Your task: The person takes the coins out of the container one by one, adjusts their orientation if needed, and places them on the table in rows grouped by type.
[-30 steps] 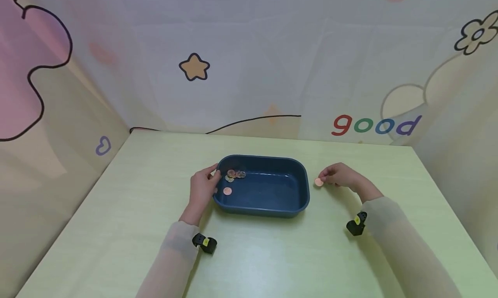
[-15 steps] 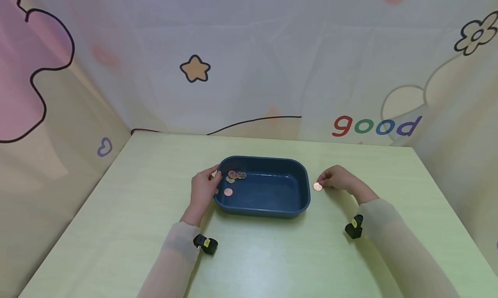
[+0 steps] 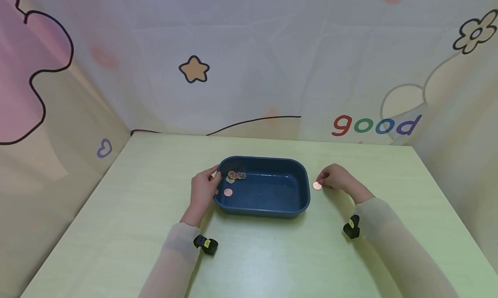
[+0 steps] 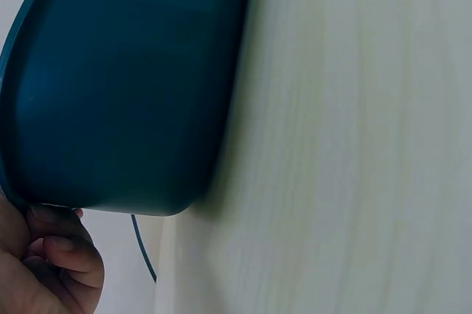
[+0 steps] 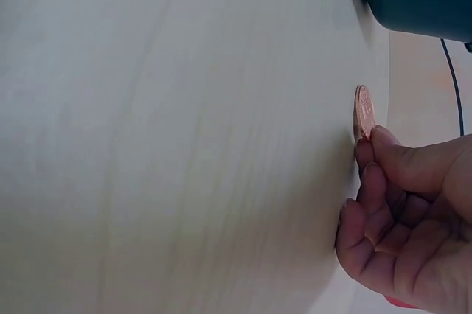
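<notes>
A dark blue rectangular tray (image 3: 268,212) with rounded corners stands mid-table in the head view. My left hand (image 3: 202,189) holds its left end, thumb at the rim and fingers outside; the left wrist view shows curled fingers (image 4: 80,259) at the tray wall (image 4: 125,100). Several coins (image 3: 231,175) lie overlapping in the tray's far left corner, and a lone copper coin (image 3: 228,192) lies nearer the front. Just right of the tray, my right hand (image 3: 337,177) pinches a copper coin (image 3: 317,185) by its edge. In the right wrist view that coin (image 5: 365,113) is tilted close to the tabletop.
The pale wooden table (image 3: 253,255) extends around the tray. A printed cloth backdrop (image 3: 249,73) rises behind the table's far edge and along both sides. Small black cameras (image 3: 206,244) are strapped at both wrists.
The right hand has moved slightly left with the pinched coin, which has come nearer the tray and tilted a little. Left hand and tray have stayed in place.
</notes>
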Tool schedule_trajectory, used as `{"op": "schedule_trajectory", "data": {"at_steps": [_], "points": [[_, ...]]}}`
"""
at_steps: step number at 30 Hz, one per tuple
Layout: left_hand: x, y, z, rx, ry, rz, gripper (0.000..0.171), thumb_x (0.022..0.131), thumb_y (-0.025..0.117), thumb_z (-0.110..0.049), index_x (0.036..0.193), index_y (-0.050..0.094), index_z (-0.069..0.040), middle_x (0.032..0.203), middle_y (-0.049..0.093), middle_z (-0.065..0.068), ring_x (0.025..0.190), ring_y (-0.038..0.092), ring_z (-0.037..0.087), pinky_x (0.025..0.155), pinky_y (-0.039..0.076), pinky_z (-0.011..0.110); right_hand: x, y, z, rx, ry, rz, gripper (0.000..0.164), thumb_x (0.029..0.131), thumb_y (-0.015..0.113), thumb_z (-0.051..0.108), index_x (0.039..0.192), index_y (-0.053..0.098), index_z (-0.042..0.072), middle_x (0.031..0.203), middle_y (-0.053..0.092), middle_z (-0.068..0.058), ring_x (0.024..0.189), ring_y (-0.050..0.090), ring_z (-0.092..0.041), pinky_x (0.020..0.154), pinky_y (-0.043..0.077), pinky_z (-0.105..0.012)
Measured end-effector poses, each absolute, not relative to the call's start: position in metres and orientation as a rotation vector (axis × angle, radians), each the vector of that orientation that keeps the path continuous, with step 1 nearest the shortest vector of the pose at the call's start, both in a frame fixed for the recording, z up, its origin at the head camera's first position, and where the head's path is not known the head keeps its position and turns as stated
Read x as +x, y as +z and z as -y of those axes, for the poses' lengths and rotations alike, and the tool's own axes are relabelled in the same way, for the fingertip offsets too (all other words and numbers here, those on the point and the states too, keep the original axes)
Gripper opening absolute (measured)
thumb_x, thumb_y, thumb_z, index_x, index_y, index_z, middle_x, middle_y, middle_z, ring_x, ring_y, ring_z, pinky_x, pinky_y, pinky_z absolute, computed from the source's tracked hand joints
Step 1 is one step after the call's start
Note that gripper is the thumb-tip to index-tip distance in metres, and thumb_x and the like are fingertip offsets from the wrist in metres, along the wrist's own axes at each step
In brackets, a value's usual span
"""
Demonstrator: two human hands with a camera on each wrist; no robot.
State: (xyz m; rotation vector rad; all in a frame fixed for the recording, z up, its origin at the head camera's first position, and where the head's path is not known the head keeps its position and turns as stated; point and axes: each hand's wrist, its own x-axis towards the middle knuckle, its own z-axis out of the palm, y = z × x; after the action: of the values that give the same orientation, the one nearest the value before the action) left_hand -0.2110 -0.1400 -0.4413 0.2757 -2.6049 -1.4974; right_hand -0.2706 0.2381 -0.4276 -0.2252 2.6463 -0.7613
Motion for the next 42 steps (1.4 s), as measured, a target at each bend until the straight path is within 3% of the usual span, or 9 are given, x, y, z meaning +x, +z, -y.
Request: {"op": "schedule_trajectory", "data": {"at_steps": [25,34,42], "points": [[-0.210,-0.440,0.139,0.256,-1.454,2.611,0.040,0.102,0.058,-0.015,0.139,0.062,-0.002,0.061,0.045,-0.002,0.047,0.047,0.006,0.049,0.036,0.018,-0.263,-0.430,-0.224,-0.342,-0.546,-2.865,0.013,0.095,0.065,0.003,0.088,0.071,-0.007,0.086,0.068,-0.018,0.079,0.056,-0.025,0.077,0.047,-0.036],[-0.210,-0.442,0.140,0.247,-1.462,2.596,0.040,0.101,0.059,-0.015,0.139,0.062,-0.002,0.061,0.046,-0.002,0.046,0.046,0.007,0.048,0.035,0.019,-0.263,-0.428,-0.227,-0.336,-0.545,-2.832,0.016,0.096,0.067,0.008,0.093,0.071,-0.008,0.090,0.069,-0.019,0.081,0.057,-0.026,0.079,0.049,-0.037],[-0.210,-0.441,0.141,0.230,-1.474,2.599,0.040,0.101,0.060,-0.015,0.139,0.063,-0.002,0.062,0.046,-0.002,0.046,0.048,0.005,0.049,0.037,0.019,-0.270,-0.426,-0.248,-0.230,-0.868,-2.573,0.023,0.100,0.059,0.008,0.113,0.067,-0.009,0.092,0.062,-0.010,0.080,0.053,-0.018,0.070,0.045,-0.026]]}}
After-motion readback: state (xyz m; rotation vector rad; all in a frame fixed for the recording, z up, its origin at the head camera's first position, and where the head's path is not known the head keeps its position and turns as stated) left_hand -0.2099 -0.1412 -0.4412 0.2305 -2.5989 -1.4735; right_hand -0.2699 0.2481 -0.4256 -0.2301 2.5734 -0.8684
